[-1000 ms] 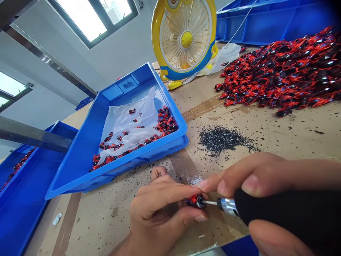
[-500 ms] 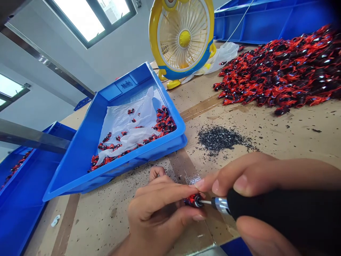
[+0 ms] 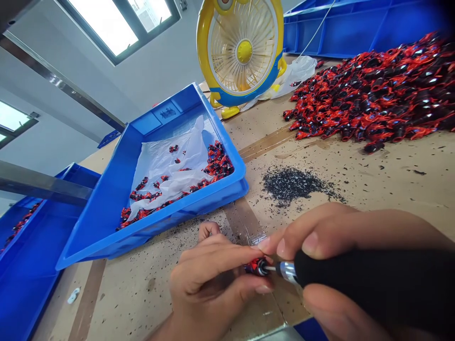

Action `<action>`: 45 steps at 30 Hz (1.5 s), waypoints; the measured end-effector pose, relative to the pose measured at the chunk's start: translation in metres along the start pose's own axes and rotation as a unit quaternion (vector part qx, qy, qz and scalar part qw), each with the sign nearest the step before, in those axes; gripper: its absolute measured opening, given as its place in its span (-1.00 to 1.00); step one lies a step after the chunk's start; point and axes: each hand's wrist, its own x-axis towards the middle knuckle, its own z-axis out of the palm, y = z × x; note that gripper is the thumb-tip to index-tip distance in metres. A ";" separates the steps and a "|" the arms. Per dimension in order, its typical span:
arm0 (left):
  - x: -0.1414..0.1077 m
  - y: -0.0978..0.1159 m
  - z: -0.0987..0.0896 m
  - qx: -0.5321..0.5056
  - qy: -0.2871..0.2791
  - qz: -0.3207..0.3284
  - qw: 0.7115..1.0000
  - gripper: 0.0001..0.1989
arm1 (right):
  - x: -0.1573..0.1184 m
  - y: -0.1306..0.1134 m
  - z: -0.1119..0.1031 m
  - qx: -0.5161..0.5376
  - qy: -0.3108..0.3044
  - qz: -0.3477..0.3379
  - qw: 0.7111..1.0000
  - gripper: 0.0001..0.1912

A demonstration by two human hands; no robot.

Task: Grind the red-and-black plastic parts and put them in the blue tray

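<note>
Between the thumb and fingers of my left hand is a small red and black part, its round end facing right. My right hand is wrapped round a thick black driver with a silver collar. The driver's thin metal shaft enters the round end of the part. A fingertip of my right hand touches the left hand's fingers just above the part.
A blue tray with white plastic sheet and red-black parts stands at the left. Behind are a yellow-blue fan and a large heap of similar parts. Black shavings lie on the brown table covering. More blue trays stand at far left.
My right hand and the driver have moved slightly left, towards the part, and less of the metal shaft shows. My left hand has kept its hold.
</note>
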 end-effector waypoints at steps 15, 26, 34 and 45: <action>-0.003 -0.002 -0.001 -0.003 0.013 -0.003 1.000 -0.82 | -0.003 0.004 -0.003 0.016 0.010 -0.015 1.000 -0.57; -0.005 -0.001 0.002 -0.041 0.015 -0.067 0.997 -0.85 | -0.011 0.009 -0.002 0.036 0.015 -0.024 0.999 -0.76; -0.008 -0.001 0.004 -0.045 0.022 -0.066 0.997 -0.81 | 0.013 0.005 -0.002 0.016 0.028 -0.029 0.999 -0.50; -0.007 -0.001 0.008 -0.034 0.015 -0.044 0.998 -0.88 | -0.007 0.016 -0.011 0.053 0.053 -0.004 0.997 -0.73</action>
